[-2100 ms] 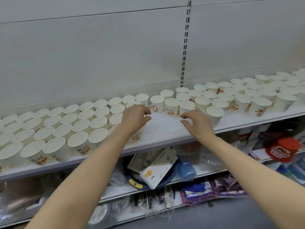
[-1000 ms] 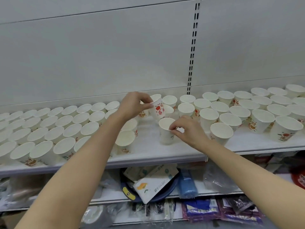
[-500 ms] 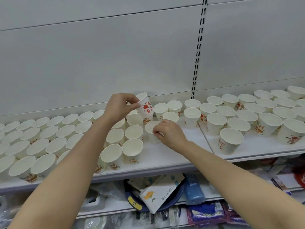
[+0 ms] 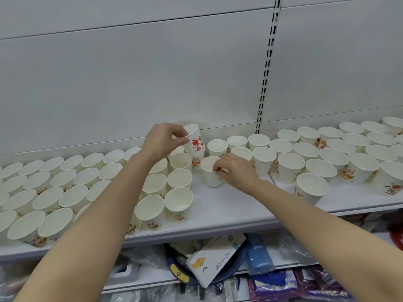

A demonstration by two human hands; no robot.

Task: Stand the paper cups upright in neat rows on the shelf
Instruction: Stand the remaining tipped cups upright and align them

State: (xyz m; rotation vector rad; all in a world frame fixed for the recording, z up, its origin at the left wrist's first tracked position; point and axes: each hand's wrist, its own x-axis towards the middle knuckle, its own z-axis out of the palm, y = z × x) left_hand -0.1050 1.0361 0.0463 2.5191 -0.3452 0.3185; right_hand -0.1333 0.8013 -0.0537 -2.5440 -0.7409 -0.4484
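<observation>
Paper cups stand in rows on shelf. Left hand pinches tilted cup aloft; right hand grips upright cup, likely aligning it into the gap.

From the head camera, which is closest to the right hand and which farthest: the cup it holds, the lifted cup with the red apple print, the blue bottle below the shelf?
1. The cup under the right hand: pinched at its rim, standing on the shelf.
2. The apple-print cup: up and left, tilted in the left hand.
3. The blue bottle: farthest, on the lower shelf.
</observation>
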